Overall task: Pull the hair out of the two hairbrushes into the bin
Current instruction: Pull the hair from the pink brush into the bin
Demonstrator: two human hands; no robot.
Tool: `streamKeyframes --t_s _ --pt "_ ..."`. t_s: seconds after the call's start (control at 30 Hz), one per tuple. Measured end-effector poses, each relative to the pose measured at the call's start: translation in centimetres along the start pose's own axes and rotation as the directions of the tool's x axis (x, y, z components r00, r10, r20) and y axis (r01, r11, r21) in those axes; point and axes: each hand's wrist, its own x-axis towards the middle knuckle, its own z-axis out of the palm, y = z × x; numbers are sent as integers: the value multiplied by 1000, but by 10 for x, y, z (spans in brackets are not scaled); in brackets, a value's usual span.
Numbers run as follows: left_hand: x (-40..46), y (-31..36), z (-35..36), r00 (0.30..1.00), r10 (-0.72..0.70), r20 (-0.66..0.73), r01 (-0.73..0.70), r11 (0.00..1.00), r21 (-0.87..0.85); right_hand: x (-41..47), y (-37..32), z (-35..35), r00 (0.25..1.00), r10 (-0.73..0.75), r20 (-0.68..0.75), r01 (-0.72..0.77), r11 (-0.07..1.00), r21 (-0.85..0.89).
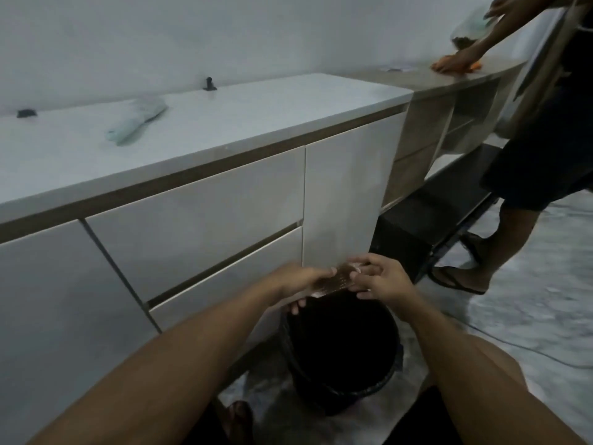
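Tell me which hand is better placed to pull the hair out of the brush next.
Right. The left hand grips the hairbrush from the side, steadying it above the black bin. The right hand has its fingertips already on the bristles, free to pinch and pull.

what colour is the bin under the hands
Black: a round plastic bin with a dark liner, head view.

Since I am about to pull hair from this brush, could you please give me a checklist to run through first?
1. Hairbrush over the bin: ok, it sits above the far rim.
2. Left hand grip on the brush: ok.
3. Right hand fingers at the bristles: ok.
4. Hair pinched: cannot tell, too blurred.
5. Bin open with liner: ok.
6. Second brush located: cannot tell; a pale object lies on the counter.
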Motion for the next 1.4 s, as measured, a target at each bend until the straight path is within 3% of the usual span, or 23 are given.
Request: streamKeyframes --t_s 0.13,0.4,0.57,0.87,0.97,1.2,1.4 --pt "6 -9 14 997 7 -83 -2 998 58 1 6 3 997 -70 -40 60 975 -214" --pt "17 -31 25 996 28 -85 -24 998 50 1 21 11 965 -214 -148 123 877 -465" --pt "22 -39 23 996 15 -87 -11 999 48 9 26 4 933 -217 -285 100 922 -374" --pt "25 -39 23 996 2 -88 -2 1000 -4 10 27 18 974 -216 -73 167 893 -417" --pt "26 -41 23 997 -4 -77 4 1000 1 10 27 21 964 -264 -37 192 785 -588" --pt "31 -50 19 992 -29 -120 27 999 -19 18 29 18 919 -246 -308 39 834 -550" --pt "35 -51 21 990 -45 -137 40 999 -37 22 30 15 891 -167 -422 -69 869 -491"
